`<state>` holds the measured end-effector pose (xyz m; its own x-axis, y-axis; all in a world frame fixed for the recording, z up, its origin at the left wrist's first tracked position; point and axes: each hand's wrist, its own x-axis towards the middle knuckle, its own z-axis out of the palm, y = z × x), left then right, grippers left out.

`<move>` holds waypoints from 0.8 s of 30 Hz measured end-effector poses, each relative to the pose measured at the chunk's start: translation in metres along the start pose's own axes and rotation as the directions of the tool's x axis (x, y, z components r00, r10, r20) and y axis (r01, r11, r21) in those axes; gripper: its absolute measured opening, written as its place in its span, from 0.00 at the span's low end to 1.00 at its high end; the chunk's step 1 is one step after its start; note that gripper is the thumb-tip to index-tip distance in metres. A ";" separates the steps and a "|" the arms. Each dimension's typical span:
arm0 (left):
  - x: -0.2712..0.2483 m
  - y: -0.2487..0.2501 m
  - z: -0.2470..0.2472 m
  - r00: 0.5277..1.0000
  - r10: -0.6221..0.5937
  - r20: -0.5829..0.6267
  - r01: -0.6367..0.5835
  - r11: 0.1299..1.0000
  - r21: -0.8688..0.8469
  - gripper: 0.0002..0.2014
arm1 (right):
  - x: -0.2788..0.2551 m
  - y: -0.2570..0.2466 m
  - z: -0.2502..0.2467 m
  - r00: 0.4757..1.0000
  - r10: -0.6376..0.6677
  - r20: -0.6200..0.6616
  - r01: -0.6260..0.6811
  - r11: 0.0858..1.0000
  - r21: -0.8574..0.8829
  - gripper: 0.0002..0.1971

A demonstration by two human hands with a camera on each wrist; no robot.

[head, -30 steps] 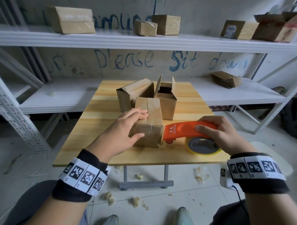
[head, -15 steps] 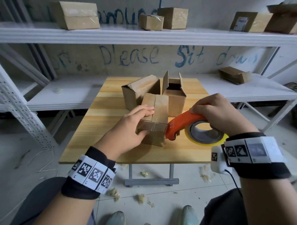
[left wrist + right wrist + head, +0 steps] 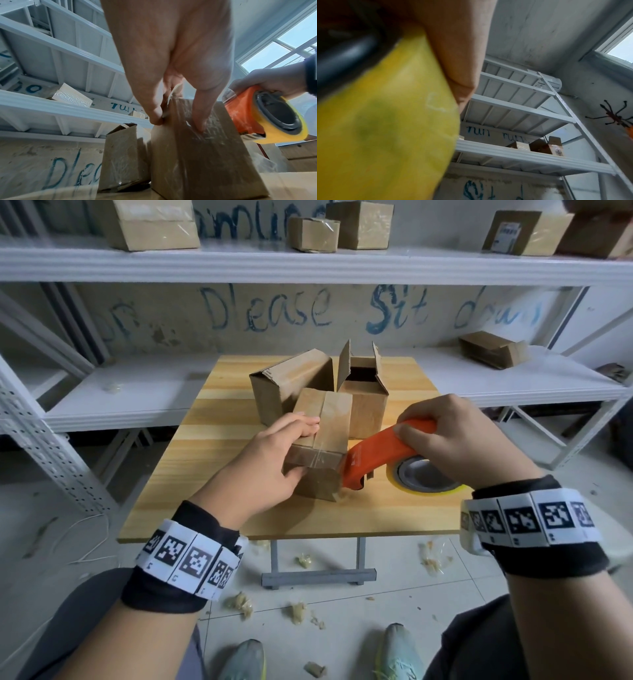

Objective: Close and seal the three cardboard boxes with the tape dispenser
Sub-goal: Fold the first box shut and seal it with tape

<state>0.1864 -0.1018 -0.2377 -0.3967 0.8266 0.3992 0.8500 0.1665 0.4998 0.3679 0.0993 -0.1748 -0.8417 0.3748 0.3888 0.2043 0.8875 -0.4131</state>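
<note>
A closed cardboard box [image 3: 327, 436] with a strip of tape along its top stands near the front of the wooden table [image 3: 212, 508]. My left hand [image 3: 274, 460] grips it, fingers over the top edge and thumb on the near face [image 3: 197, 121]. My right hand [image 3: 455, 440] holds the orange tape dispenser [image 3: 380, 453] by its handle. The dispenser's head presses against the box's near right corner. Its yellow tape roll [image 3: 428, 481] fills the right wrist view [image 3: 385, 121]. Behind stand two more boxes: one with loose flaps [image 3: 291, 385] and one open-topped [image 3: 364, 398].
White metal shelving [image 3: 308, 265] runs behind the table, with several cardboard boxes on the upper shelf and one box [image 3: 489, 349] on the lower shelf at right. Scraps of tape litter the floor [image 3: 301, 611] by my feet.
My right hand has tilted the dispenser up from lying flat, so its head now presses the box's corner. The left hand stays on the box.
</note>
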 end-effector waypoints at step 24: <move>0.002 -0.004 -0.007 0.997 -0.021 0.078 0.019 0.999 0.027 0.31 | 0.004 -0.020 0.006 1.000 0.002 0.003 -0.002 0.990 -0.144 0.13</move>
<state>0.1797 -0.1045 -0.2330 -0.3859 0.8624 0.3275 0.8515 0.1964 0.4862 0.3579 0.0818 -0.1701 -0.8425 0.3762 0.3855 0.2760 0.9161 -0.2907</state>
